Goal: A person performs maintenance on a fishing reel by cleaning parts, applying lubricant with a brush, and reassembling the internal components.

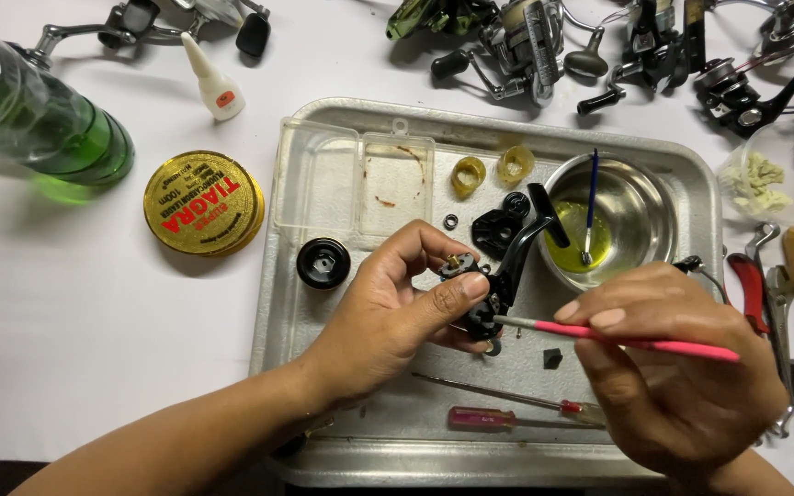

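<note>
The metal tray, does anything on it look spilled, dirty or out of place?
Mostly orderly. The clear plastic lidded box at the back left of the silver metal tray carries brownish smears inside, and a small black square piece lies loose near the right hand. Nothing looks spilled.

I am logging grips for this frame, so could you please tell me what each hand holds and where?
Left hand grips the black reel body around its lower housing. Right hand pinches the pink brush midway along its handle.

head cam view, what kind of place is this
Likely a fishing reel repair bench: spare spinning reels along the table's far edge, a metal tray of small parts, and a black reel body in the left hand.
</note>
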